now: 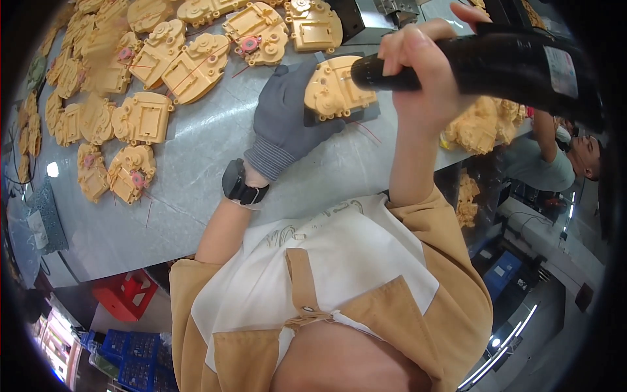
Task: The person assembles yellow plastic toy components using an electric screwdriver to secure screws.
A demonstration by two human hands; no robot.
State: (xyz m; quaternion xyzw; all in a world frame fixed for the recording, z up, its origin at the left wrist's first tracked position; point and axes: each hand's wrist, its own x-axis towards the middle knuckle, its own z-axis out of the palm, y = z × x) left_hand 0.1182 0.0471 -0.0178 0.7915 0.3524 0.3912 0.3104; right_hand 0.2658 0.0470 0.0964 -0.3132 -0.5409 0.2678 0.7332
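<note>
My left hand (pixel 287 114), in a grey knitted glove, wraps round the left and near sides of a yellow plastic housing (pixel 336 91). The housing rests in a dark block-like fixture (pixel 369 112) on the metal table. In my bare right hand (pixel 424 68) is a black electric screwdriver (pixel 457 68), tilted nearly level, its fingers closed round the barrel. The screwdriver's nose end lies over the right part of the housing, with a thin bit reaching toward the surface. Whether the bit sits in a screw cannot be made out.
Many similar yellow housings (pixel 140 117) cover the table's left and far parts, some with thin red wires. More housings (pixel 480 127) are heaped at the right. Beyond the fixture stands a metal-and-black device (pixel 372 19). A red stool (pixel 124 294) is below; another person (pixel 555 153) sits at right.
</note>
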